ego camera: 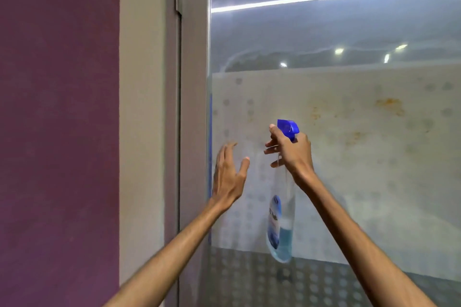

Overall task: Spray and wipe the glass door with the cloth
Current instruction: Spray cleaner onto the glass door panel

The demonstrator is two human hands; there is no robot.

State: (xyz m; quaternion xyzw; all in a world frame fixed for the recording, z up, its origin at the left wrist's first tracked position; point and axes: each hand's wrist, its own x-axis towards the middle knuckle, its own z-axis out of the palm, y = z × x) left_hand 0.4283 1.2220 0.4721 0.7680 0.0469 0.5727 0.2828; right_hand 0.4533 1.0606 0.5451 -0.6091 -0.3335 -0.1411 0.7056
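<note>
Head view: right hand (293, 151) grips spray bottle (280, 219), hanging below it.

Likely an office or commercial interior: a glass door (349, 132) with dotted frosted film in a grey metal frame (193, 107), purple wall (57, 132), ceiling lights reflected in the glass.

Single head-worn view, close to the glass door (324, 132), facing forward and slightly upward along both forearms.

Right hand (293, 152) grips spray bottle (280, 219) before glass door (349, 132); left hand (228, 177) spread.
</note>
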